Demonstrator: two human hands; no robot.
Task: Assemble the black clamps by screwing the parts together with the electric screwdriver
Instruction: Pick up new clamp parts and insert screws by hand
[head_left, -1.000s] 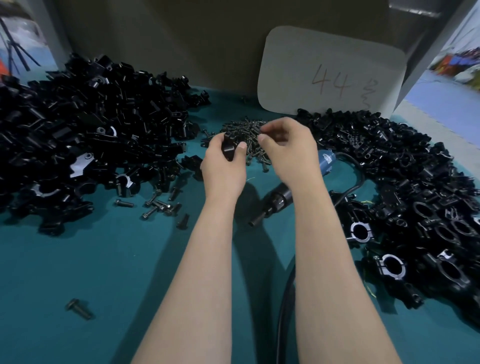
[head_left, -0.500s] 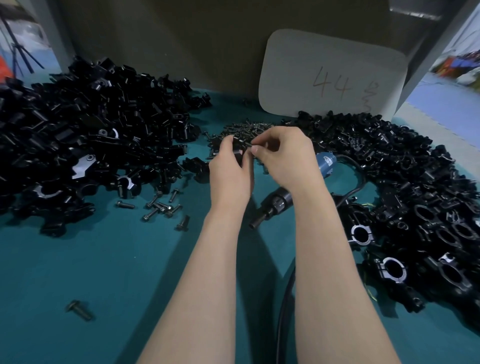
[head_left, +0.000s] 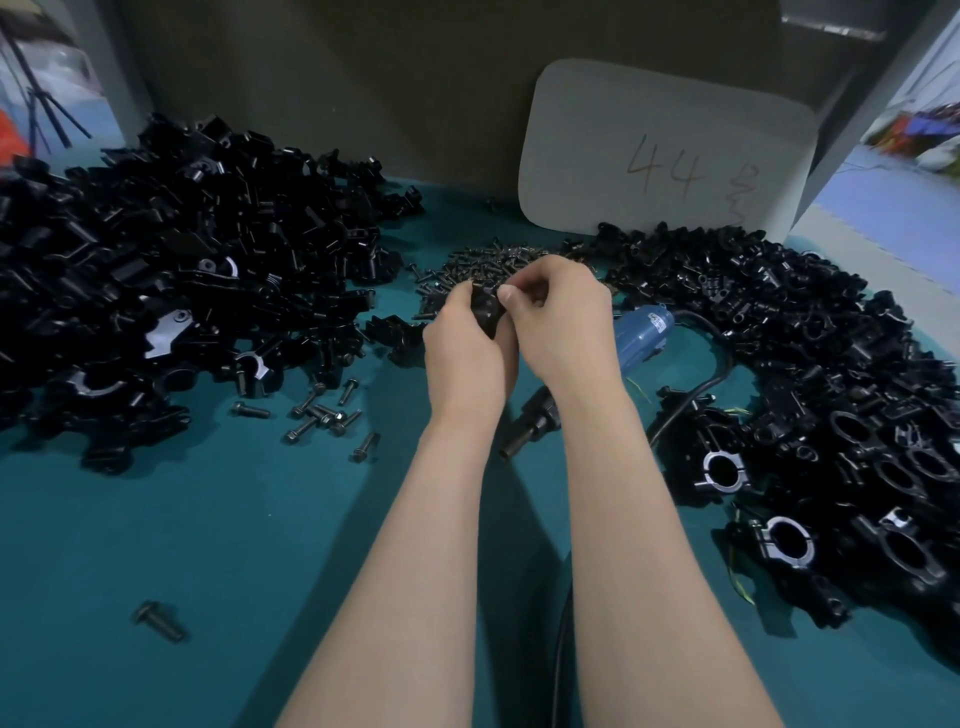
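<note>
Black clamp (head_left: 485, 314) gripped by left hand (head_left: 465, 358) and right hand (head_left: 561, 317) between heaps (head_left: 182, 260).

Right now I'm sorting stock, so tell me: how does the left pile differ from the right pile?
The left pile shows loose clamp halves with open half-round cut-outs; the right pile shows joined clamps with closed round bores at its near end. The left pile is heaped in one mound; the right pile curves round the screwdriver. Both are black and lie on the teal table.
</note>
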